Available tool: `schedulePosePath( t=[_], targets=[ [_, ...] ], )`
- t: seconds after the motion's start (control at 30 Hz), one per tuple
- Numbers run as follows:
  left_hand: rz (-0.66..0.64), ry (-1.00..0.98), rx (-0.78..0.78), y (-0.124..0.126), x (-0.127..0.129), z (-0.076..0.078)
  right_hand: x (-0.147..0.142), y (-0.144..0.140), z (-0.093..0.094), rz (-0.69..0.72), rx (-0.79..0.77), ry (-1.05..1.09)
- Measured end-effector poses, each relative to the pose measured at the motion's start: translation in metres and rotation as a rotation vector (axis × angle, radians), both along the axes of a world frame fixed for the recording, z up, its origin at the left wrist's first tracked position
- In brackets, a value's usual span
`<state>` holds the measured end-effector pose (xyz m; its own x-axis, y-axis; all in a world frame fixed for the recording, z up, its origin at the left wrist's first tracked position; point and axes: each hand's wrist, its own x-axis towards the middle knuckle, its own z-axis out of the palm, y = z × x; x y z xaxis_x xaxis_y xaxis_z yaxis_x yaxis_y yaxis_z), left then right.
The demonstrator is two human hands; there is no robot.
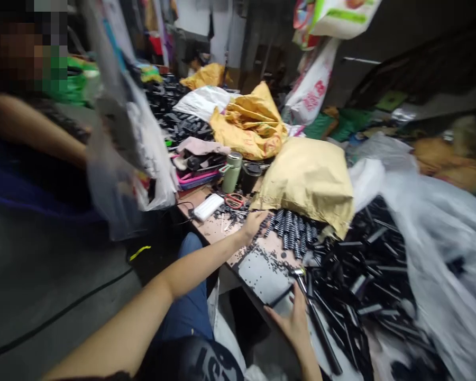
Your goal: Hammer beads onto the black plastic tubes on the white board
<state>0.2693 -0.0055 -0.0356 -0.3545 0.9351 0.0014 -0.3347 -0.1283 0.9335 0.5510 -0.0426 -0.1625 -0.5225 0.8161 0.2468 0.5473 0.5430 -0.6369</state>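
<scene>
My left hand [254, 226] reaches over the worktable beside a row of black ridged cylinders [295, 228]. Its fingers are curled together among small black pieces, and what they hold is too blurred to make out. Nearer to me, my right hand [295, 320] has a thin black stick [281, 297] held between thumb and fingers, above a pale board [262, 275]. Small black bits [267, 254] lie scattered over that board. Just right of this hand rests a long black handle [323, 330] with a shiny metal head [298, 272].
A large tan sack [309, 174] stands behind the cylinders. Black strip-like parts [365, 286] are heaped on the right beside clear plastic [440, 238]. Red-handled scissors [235, 200], a white box [208, 207] and a green flask [232, 173] sit farther back. Another person's arm [35, 124] shows left.
</scene>
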Motion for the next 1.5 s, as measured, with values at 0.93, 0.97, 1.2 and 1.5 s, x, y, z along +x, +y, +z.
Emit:
schedulePosePath(
  t=[0.93,0.97,1.2,1.5],
  targets=[
    [-0.268,-0.156,-0.505,-0.06,0.092,-0.038,-0.058,-0.015,0.077,0.158,-0.129,0.118],
    [-0.273,-0.11,-0.51,-0.059,0.093,-0.047,-0.057,-0.015,0.07,0.136,-0.124,0.096],
    [-0.269,0.977,-0.131,-0.074,0.103,-0.102,-0.049,-0.01,-0.009,-0.102,-0.019,-0.02],
    [-0.448,1.548,0.003,-0.062,0.086,-0.123,0.025,0.009,-0.019,-0.19,0.28,-0.2]
  ],
)
